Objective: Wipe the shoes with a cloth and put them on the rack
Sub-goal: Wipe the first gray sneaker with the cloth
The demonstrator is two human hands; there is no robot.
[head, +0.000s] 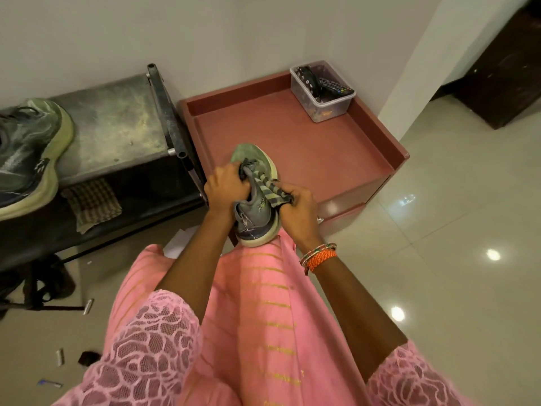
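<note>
A grey-green sneaker (255,213) with a pale green sole is held in front of me, heel toward my body, toe pointing away. A grey striped cloth (268,191) lies stretched across its top. My left hand (225,186) grips one end of the cloth at the shoe's left side. My right hand (298,208) grips the other end at the right side. The matching sneaker (27,153) stands on the top shelf of the dark metal rack (117,124) at the left.
A checked cloth (92,202) lies on the rack's lower shelf. A reddish-brown low cabinet (307,148) stands behind the shoe, with a clear plastic box (323,93) of remote controls at its back corner. Small bits of litter (87,306) lie on the glossy tiled floor.
</note>
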